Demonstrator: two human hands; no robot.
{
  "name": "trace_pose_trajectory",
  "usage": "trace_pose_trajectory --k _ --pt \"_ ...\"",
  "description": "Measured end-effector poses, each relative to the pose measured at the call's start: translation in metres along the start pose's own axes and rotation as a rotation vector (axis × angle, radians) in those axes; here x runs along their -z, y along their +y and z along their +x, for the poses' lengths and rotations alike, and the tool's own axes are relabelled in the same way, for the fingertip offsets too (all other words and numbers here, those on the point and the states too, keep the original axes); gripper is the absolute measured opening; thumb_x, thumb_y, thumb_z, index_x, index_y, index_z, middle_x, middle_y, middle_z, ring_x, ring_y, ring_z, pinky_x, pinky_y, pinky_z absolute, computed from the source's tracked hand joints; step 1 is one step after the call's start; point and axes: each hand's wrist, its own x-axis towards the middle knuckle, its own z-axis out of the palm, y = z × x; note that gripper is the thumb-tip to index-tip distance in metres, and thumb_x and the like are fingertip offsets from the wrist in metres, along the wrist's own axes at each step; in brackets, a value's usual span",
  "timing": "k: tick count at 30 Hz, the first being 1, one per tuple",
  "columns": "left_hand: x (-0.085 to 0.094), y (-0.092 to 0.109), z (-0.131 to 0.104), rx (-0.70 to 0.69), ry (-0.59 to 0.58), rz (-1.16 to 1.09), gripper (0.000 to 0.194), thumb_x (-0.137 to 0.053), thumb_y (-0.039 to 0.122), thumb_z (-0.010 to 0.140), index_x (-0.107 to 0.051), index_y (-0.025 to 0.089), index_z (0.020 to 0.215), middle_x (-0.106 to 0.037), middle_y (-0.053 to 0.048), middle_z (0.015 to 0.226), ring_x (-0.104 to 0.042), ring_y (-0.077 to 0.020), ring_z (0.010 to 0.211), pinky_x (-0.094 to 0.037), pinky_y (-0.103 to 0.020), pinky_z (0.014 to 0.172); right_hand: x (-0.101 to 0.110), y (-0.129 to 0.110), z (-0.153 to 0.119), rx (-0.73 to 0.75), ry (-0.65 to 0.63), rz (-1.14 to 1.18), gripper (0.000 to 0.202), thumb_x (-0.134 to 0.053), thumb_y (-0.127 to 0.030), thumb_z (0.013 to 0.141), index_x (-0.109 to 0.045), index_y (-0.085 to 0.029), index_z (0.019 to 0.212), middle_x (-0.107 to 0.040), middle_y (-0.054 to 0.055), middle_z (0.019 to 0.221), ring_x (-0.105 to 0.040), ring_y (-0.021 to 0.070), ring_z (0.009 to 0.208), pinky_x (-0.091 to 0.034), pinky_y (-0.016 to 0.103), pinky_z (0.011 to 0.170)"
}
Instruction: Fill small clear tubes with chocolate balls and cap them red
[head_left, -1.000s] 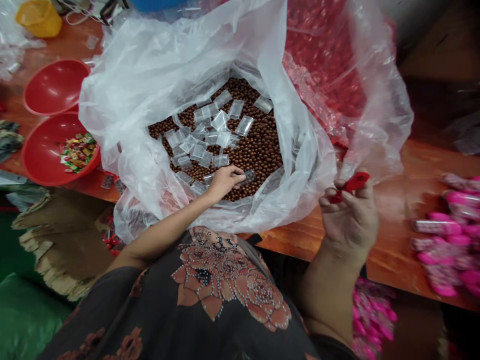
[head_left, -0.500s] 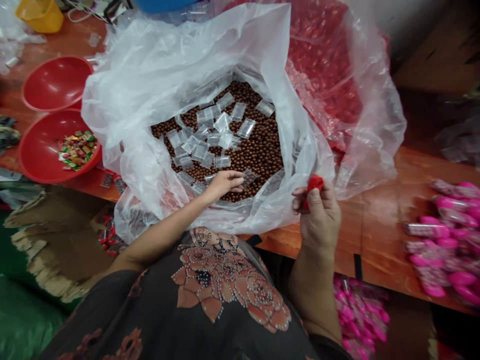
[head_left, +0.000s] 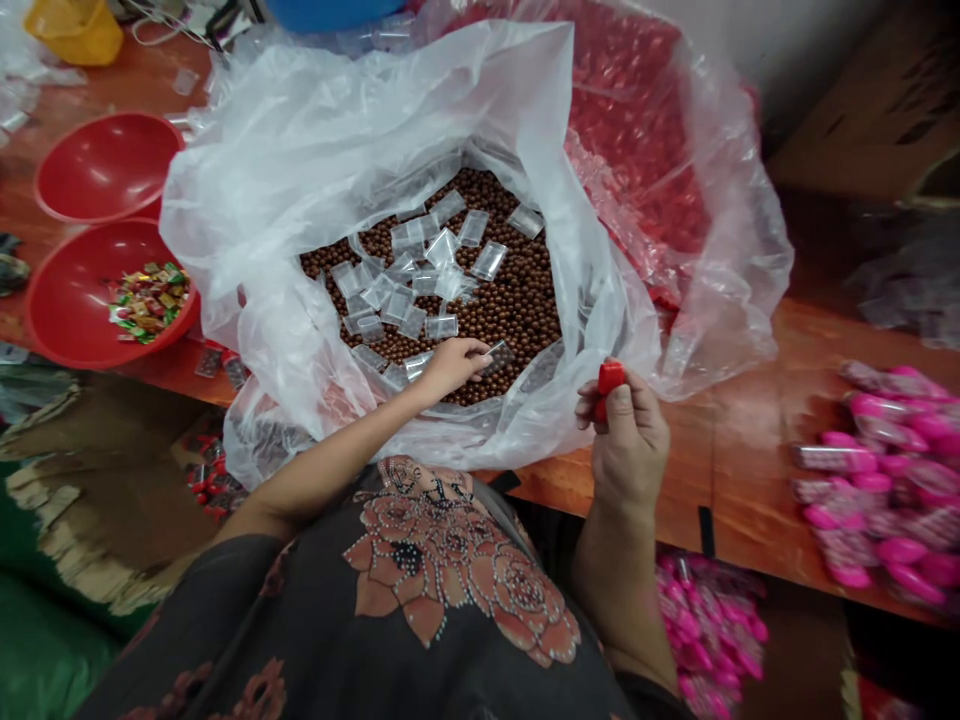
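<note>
My left hand [head_left: 454, 370] reaches over the open plastic bag [head_left: 300, 150], its fingers pinching a small clear plastic container [head_left: 498, 354]. Beneath it lie many small round brown balls [head_left: 517, 310] that look like chocolate beads. Several more clear containers [head_left: 409, 270] are scattered on top of the balls. Right of the bag's near rim, my right hand [head_left: 630, 430] is raised, with a red plastic cap [head_left: 610, 378] between thumb and fingers.
Behind to the right stands a clear bag of red pieces [head_left: 637, 130]. Two red bowls [head_left: 112, 165] sit at left, the nearer with wrapped candies [head_left: 150, 300]. Pink-capped containers [head_left: 885, 470] are heaped at right on the orange table [head_left: 739, 430]; more [head_left: 712, 620] lie below its edge.
The clear container in my left hand has tilted to a different angle. My right hand has shifted slightly left with the red cap, which is now turned more upright.
</note>
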Motion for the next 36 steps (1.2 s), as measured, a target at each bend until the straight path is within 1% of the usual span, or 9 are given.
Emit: trace_pose_trajectory --k 4,8,12,19,23,27,29,33,36 --pt "-0.002 0.0 -0.002 0.037 -0.01 -0.248 0.015 -0.067 0.008 0.081 -0.068 0.009 0.096 -0.069 -0.002 0.083 -0.063 -0.0067 0.064 -0.057 -0.025 0.069 0.0 0.001 0.0 0.006 -0.004 0.001 0.03 -0.06 -0.041 0.09 -0.063 -0.023 0.113 -0.064 0.0 0.084 -0.059 0.0073 0.064 -0.046 0.021 0.055" --pt "-0.001 0.007 -0.011 0.088 -0.039 -0.375 0.014 -0.067 0.006 0.081 -0.066 0.009 0.095 -0.068 0.0 0.078 -0.064 -0.0063 0.062 -0.057 -0.025 0.07 -0.001 0.001 0.0 0.028 -0.006 0.015 0.027 -0.06 -0.038 0.09 -0.063 -0.022 0.112 -0.066 0.0 0.086 -0.061 0.0075 0.065 -0.046 0.02 0.054" --pt "0.003 0.014 -0.026 0.068 -0.086 -0.457 0.017 -0.066 0.008 0.082 -0.064 0.01 0.099 -0.069 -0.002 0.084 -0.067 -0.0087 0.07 -0.058 -0.028 0.075 -0.002 0.0 0.0 0.059 -0.037 0.008 0.025 -0.059 -0.035 0.091 -0.063 -0.023 0.112 -0.067 0.001 0.09 -0.064 0.0085 0.067 -0.05 0.021 0.055" --pt "0.007 0.021 -0.042 0.079 -0.073 -0.463 0.015 -0.065 0.008 0.083 -0.063 0.011 0.098 -0.069 -0.002 0.087 -0.068 -0.0082 0.07 -0.057 -0.025 0.074 -0.014 -0.001 0.004 0.08 -0.121 -0.05 0.026 -0.058 -0.036 0.091 -0.061 -0.026 0.116 -0.067 0.002 0.102 -0.067 0.009 0.075 -0.056 0.022 0.061" --pt "0.009 0.024 -0.051 0.056 -0.127 -0.485 0.018 -0.065 0.013 0.084 -0.061 0.011 0.101 -0.07 -0.004 0.089 -0.069 -0.01 0.073 -0.058 -0.027 0.075 -0.023 0.001 0.005 0.119 -0.182 -0.153 0.026 -0.059 -0.035 0.091 -0.062 -0.027 0.116 -0.065 0.002 0.106 -0.066 0.0107 0.086 -0.059 0.024 0.067" --pt "0.009 0.026 -0.056 0.001 -0.15 -0.448 0.02 -0.069 0.016 0.081 -0.06 0.012 0.099 -0.07 -0.005 0.09 -0.068 -0.0106 0.077 -0.057 -0.027 0.076 -0.031 0.003 0.009 0.224 -0.253 -0.324 0.032 -0.055 -0.035 0.093 -0.062 -0.029 0.123 -0.063 0.004 0.118 -0.064 0.0143 0.1 -0.059 0.034 0.084" --pt "0.009 0.027 -0.058 -0.028 -0.151 -0.419 0.02 -0.069 0.015 0.08 -0.061 0.012 0.098 -0.069 -0.005 0.091 -0.067 -0.0109 0.079 -0.057 -0.027 0.076 -0.036 0.003 0.011 0.3 -0.278 -0.416 0.033 -0.054 -0.034 0.094 -0.062 -0.03 0.126 -0.064 0.004 0.118 -0.062 0.0156 0.104 -0.056 0.037 0.091" --pt "0.009 0.03 -0.062 -0.067 -0.116 -0.363 0.019 -0.067 0.015 0.08 -0.062 0.012 0.098 -0.068 -0.005 0.091 -0.066 -0.0107 0.078 -0.057 -0.027 0.074 -0.045 -0.001 0.013 0.423 -0.331 -0.506 0.033 -0.054 -0.031 0.094 -0.064 -0.032 0.126 -0.066 0.003 0.109 -0.062 0.0146 0.102 -0.053 0.035 0.092" --pt "0.01 0.034 -0.067 -0.1 -0.08 -0.296 0.019 -0.066 0.016 0.08 -0.064 0.013 0.098 -0.068 -0.004 0.093 -0.064 -0.0106 0.077 -0.057 -0.027 0.074 -0.049 -0.002 0.012 0.459 -0.349 -0.503 0.034 -0.054 -0.029 0.094 -0.063 -0.034 0.127 -0.066 0.003 0.109 -0.062 0.0145 0.102 -0.052 0.035 0.091"
